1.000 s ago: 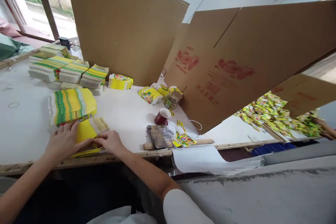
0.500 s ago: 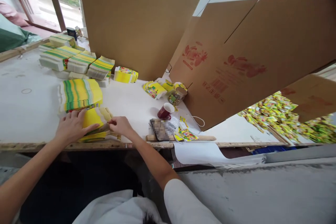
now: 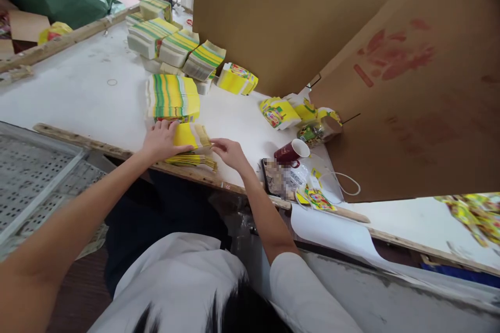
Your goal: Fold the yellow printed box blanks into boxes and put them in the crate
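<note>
My left hand (image 3: 161,141) lies over a small yellow stack of printed paper packaging (image 3: 186,135), its fingers along the far side and its thumb stretched over the near edge. Below that stack, against the table edge, is a fanned bundle of thin yellow pieces (image 3: 195,161). At the stack's right end, my right hand (image 3: 231,154) has its thumb and fingertips pinched together; what is between them, if anything, is too small to tell. Just beyond my left hand sits a larger bundle with green and yellow stripes (image 3: 172,94).
More striped bundles (image 3: 179,47) are piled at the back left. A large cardboard box (image 3: 269,21) rises behind the table. To the right are a maroon cup (image 3: 287,152), a phone (image 3: 273,179), a jar (image 3: 312,132) and a white cable (image 3: 349,179). A wooden strip (image 3: 82,138) edges the table.
The view has swung left and down, so the table things appear further right. My left hand stays on the yellow stack. My right hand's fingers have loosened a little at its right end.
</note>
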### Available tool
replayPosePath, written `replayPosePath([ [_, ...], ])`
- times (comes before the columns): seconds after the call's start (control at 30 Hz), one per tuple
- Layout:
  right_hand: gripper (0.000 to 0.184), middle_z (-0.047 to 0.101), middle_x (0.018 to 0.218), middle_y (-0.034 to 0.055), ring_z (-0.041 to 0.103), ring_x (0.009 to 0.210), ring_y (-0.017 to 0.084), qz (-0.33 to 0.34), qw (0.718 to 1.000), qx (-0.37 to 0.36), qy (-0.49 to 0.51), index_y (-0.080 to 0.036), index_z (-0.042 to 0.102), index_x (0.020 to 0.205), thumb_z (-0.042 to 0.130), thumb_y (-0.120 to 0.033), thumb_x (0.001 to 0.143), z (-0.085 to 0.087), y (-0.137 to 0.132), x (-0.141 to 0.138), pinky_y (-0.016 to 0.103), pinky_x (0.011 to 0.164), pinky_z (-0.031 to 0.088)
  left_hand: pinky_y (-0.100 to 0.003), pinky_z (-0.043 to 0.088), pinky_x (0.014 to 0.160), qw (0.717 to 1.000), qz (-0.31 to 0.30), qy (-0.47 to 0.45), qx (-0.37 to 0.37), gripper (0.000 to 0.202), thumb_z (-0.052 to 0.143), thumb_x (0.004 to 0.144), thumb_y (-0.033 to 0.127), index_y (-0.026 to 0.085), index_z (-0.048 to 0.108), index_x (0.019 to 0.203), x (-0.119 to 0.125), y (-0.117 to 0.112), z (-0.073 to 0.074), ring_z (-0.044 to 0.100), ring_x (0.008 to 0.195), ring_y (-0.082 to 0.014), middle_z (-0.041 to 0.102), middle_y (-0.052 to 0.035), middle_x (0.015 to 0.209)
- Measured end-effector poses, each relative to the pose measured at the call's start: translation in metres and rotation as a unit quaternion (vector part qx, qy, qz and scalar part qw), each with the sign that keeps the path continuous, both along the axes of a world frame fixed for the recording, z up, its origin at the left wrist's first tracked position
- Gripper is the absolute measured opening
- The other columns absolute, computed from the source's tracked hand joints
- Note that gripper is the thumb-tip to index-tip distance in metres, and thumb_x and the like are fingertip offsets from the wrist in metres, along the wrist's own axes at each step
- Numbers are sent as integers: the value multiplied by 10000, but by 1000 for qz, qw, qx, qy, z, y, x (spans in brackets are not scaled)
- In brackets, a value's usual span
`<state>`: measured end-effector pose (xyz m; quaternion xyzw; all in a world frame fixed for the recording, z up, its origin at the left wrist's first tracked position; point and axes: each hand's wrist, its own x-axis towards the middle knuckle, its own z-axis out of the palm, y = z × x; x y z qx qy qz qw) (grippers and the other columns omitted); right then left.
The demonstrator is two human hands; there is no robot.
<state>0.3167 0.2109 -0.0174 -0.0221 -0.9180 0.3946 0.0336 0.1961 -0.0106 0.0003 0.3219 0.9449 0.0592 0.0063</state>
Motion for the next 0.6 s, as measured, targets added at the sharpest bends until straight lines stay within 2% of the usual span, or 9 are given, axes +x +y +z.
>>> replayPosePath([
  [0.13,218,712,999,79,658,876,172,-28,996,68,41,-202,792,1046,598,-224,948,-8,-6,-2,296,833,508,-446,349,1033,1000,2,-4,3,915,517,820,775,111,427,1443,2,0,1,490,1277,-404,529,-241,1390],
  [0.33,252,695,1102,45,635,989,182,-18,990,125,57,-280,768,1048,525,-239,992,-15,-13,16,288,831,485,-443,349,1036,1000,3,-3,16,924,554,799,779,108,451,1425,3,0,2,491,1275,-406,536,-235,1373],
  [0.43,221,710,1086,54,646,966,174,-4,989,138,49,-245,757,964,538,-227,985,-13,-13,13,279,834,483,-440,349,1038,1000,3,-4,18,928,567,796,775,107,447,1429,3,0,3,491,1277,-408,539,-234,1365],
  [0.6,41,733,891,32,652,816,158,-3,988,154,20,-197,709,849,683,-191,880,-2,-14,-10,254,770,465,-445,365,1013,1000,1,6,14,916,557,808,771,94,456,1416,3,0,2,512,1254,-415,544,-248,1344],
])
